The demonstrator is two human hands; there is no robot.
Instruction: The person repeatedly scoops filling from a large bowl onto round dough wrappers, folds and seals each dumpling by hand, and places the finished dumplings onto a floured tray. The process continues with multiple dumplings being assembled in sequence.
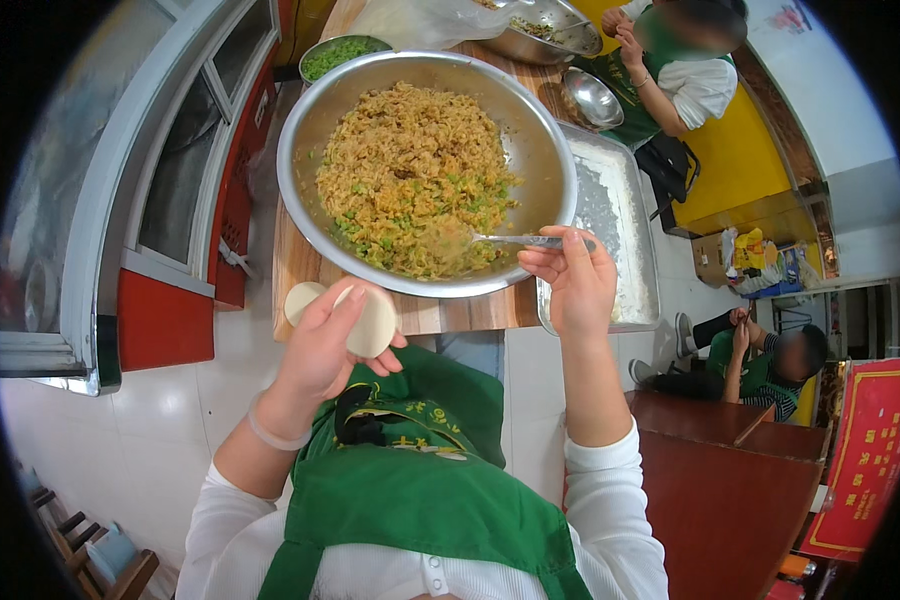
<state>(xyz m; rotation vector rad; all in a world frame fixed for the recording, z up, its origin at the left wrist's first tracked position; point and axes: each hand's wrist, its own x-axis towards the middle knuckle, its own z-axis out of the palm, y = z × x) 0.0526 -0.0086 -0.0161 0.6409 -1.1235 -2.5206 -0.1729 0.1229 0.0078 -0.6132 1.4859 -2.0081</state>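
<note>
My left hand (319, 341) holds a thin round dough wrapper (370, 324) under the thumb, just in front of the table's near edge. Another pale dough wrapper (300, 300), partly hidden by that hand, lies on the wooden table (420, 319). Between the fingers of my right hand (581, 281) is the handle of a metal spoon (525, 240). Its bowl end is down in a brown rice-like filling with chopped green bits (412, 180), so its tip is blurred. A large stainless steel basin (555, 172) contains that filling.
A metal tray dusted with white powder (649, 300) sits right of the basin. Behind it are a bowl of chopped greens (337, 60), a plastic bag (420, 22), another steel basin (540, 49) and a small metal bowl (592, 97). Two people in green aprons sit at the right.
</note>
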